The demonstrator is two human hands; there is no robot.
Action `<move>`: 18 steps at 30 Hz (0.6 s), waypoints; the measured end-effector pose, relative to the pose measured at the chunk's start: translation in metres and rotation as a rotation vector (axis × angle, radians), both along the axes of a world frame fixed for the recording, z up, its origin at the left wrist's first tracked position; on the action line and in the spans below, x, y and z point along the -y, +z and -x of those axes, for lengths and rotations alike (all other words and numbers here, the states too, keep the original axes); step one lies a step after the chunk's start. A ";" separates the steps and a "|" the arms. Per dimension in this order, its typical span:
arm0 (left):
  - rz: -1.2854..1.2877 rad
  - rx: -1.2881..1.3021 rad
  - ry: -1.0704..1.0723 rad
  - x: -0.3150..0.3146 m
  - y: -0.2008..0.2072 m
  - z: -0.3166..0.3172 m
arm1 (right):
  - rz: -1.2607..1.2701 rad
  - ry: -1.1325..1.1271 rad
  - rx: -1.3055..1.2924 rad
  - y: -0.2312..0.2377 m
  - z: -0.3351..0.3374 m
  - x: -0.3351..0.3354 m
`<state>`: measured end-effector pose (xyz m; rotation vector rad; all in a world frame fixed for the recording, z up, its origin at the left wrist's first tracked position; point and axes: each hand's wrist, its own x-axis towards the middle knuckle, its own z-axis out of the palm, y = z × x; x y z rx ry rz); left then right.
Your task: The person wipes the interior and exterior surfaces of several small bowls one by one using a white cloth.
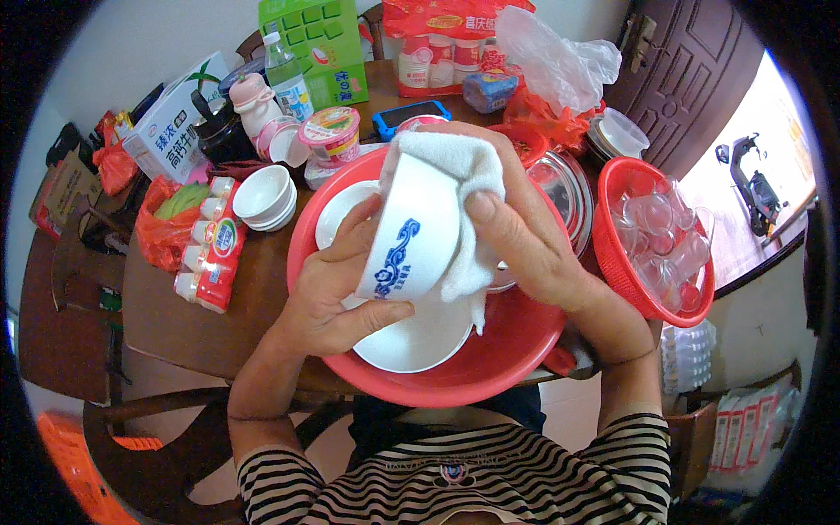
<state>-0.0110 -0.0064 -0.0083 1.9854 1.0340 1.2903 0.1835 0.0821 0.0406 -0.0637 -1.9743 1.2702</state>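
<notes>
A white bowl [411, 219] with a blue floral pattern is tipped on its side above a red basin [516, 354]. My left hand [337, 289] grips it from the left, thumb along the lower edge and fingers behind. Draped over the bowl's rim and side is a white cloth [481, 166]. My right hand [529, 232] is closed on this cloth, thumb pressing it against the bowl; its other fingers are mostly hidden. Beneath both hands, white dishes [416, 341] lie in the basin, partly covered by the bowl.
Stacked small bowls [264, 197] and bottled drinks [210, 245] stand left of the basin. On the right, a red basket [608, 254] holds several clear glasses. Behind are a blue-cased phone [411, 118], a tub [331, 138] and a plastic bottle [286, 77]. A wooden chair [166, 429] stands at lower left.
</notes>
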 end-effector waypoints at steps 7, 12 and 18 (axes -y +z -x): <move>0.132 0.320 -0.109 0.002 -0.001 -0.002 | -0.766 -0.254 -0.037 -0.015 0.004 -0.006; 0.037 0.318 -0.126 -0.001 -0.007 0.006 | -1.139 -0.381 -0.087 -0.017 0.009 -0.001; 0.086 0.284 -0.206 -0.003 -0.004 0.007 | -0.801 -0.303 -0.054 -0.010 0.003 -0.009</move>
